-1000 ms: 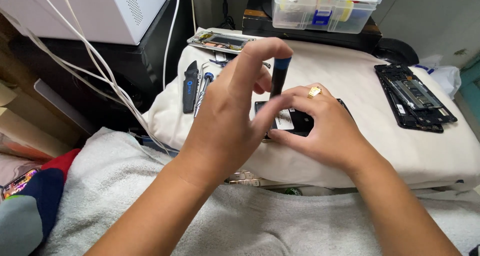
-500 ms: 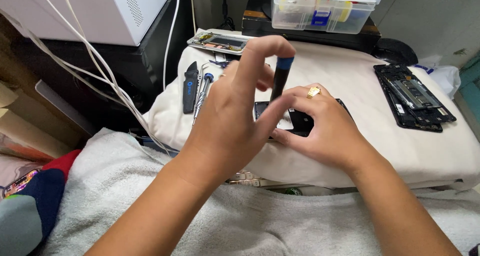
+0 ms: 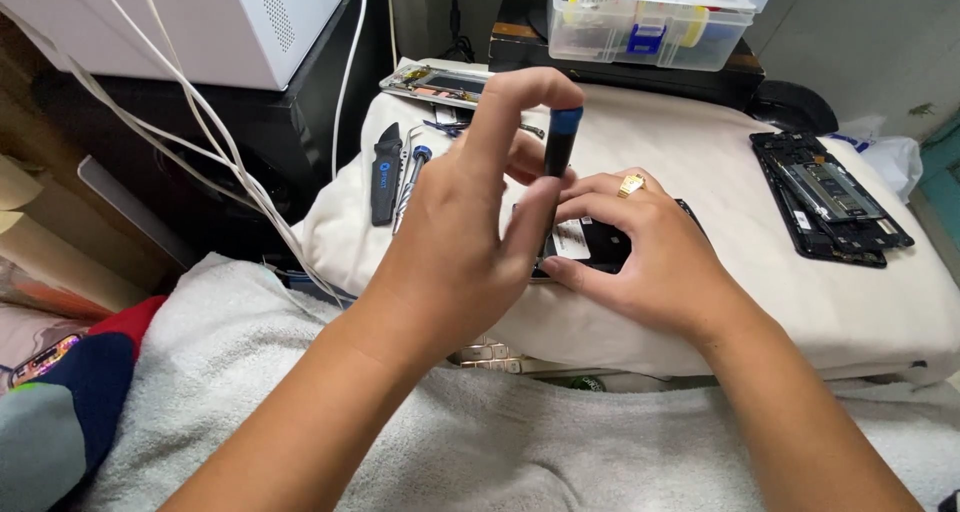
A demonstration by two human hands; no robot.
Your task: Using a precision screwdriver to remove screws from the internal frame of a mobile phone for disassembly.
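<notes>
My left hand (image 3: 460,242) holds a small black screwdriver with a blue cap (image 3: 557,162) upright, index finger on the cap, thumb and another finger around the shaft. Its tip goes down onto an opened black phone (image 3: 598,244) that lies on a white cushion (image 3: 640,152). My right hand (image 3: 650,257), with a gold ring, rests on the phone and pins it down. Most of the phone is hidden under both hands.
On the cushion's left lie a black pry tool (image 3: 385,172) and slim screwdrivers (image 3: 412,177). A phone frame (image 3: 835,197) lies at the right, another phone part (image 3: 440,82) at the back. A clear parts box (image 3: 655,17) stands behind. White cables (image 3: 200,142) hang left. A grey towel (image 3: 500,422) covers my lap.
The hands stay in nearly the same place; my left fingers have shifted slightly around the screwdriver, which remains upright on the phone.
</notes>
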